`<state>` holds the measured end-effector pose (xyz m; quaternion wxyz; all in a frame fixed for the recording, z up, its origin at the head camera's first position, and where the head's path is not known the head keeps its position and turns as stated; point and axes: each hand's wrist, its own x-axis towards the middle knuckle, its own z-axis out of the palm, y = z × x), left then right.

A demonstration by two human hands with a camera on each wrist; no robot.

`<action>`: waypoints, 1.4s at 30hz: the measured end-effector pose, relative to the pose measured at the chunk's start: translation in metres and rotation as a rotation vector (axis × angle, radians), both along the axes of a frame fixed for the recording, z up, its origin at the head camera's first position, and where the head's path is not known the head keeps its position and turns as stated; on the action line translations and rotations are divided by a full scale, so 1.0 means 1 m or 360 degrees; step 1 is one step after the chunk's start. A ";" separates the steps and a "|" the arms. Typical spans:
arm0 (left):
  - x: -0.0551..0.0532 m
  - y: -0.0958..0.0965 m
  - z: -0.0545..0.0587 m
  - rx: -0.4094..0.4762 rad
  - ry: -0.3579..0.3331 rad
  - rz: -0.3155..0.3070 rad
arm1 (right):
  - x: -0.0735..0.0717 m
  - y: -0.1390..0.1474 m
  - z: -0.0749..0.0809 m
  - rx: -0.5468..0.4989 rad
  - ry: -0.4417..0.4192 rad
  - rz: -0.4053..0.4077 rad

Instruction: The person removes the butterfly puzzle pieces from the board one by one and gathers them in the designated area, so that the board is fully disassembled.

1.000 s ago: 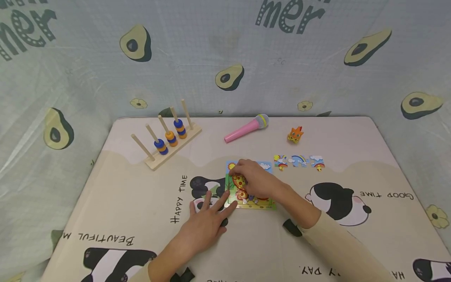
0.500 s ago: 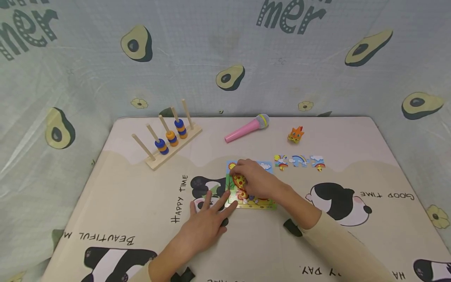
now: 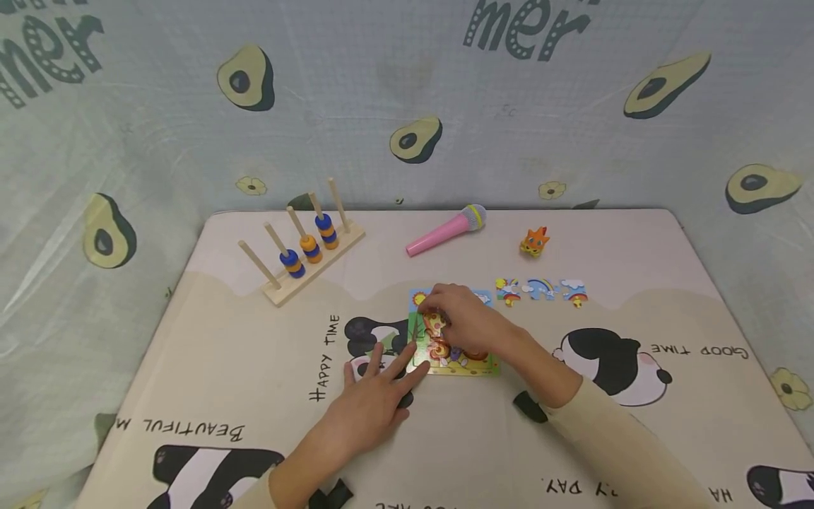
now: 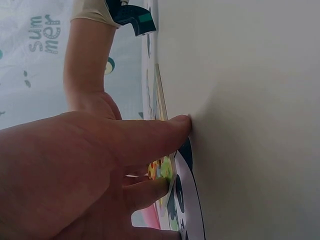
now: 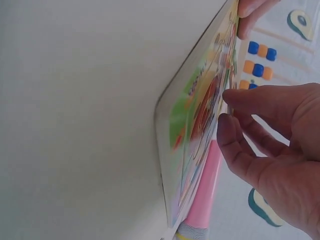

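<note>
A colourful cartoon jigsaw board (image 3: 454,367) lies flat in the middle of the table. My right hand (image 3: 467,322) is over its upper part, fingers bent down. In the right wrist view, thumb and fingertips pinch the edge of a thin puzzle piece (image 5: 230,107) at the board's face; most of it is hidden. With fingers spread, my left hand (image 3: 375,406) rests on the table, two fingertips touching the board's left edge. Three loose puzzle pieces, a sun one (image 3: 507,291), a rainbow one (image 3: 540,290) and a cloud one (image 3: 574,292), lie in a row to the right.
A wooden peg stand (image 3: 311,265) with blue and orange beads stands at the back left. Behind the board lies a pink toy microphone (image 3: 445,232). A small orange toy figure (image 3: 534,242) sits at the back right. A printed cloth covers the table (image 3: 254,353).
At the board, my right hand has shifted slightly and the picture under its fingertips looks a little different. My left hand stays in place.
</note>
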<state>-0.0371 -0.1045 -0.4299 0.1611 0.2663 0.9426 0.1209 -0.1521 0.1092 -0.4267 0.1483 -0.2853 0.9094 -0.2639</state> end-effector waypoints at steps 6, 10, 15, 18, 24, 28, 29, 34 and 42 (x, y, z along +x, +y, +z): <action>-0.001 0.002 0.003 -0.0012 -0.0045 0.0014 | -0.002 0.006 0.000 -0.0052 0.0030 0.0025; -0.001 0.002 0.003 -0.0015 -0.0045 0.0015 | -0.002 0.011 0.000 -0.0067 0.0007 -0.0006; -0.002 -0.001 -0.008 0.0036 0.0004 -0.0005 | 0.001 0.021 0.002 -0.0092 -0.0004 -0.0048; -0.002 -0.003 -0.016 0.0047 0.0061 -0.0023 | 0.002 0.029 0.003 -0.0111 -0.0016 -0.0069; -0.002 -0.003 -0.016 0.0062 0.0032 -0.0016 | 0.004 0.049 0.003 -0.0120 0.0000 -0.0112; -0.002 -0.004 -0.018 0.0091 0.0003 -0.0007 | 0.004 0.062 0.001 -0.0109 0.0030 -0.0137; -0.002 -0.004 -0.019 0.0089 0.0007 -0.0009 | 0.004 0.066 0.000 -0.0111 0.0035 -0.0143; -0.003 -0.005 -0.029 0.0069 0.0050 -0.0006 | 0.006 0.083 0.001 -0.0128 0.0054 -0.0186; -0.002 -0.004 -0.022 0.0068 0.0023 0.0009 | 0.007 0.109 -0.003 -0.0069 0.0095 -0.0234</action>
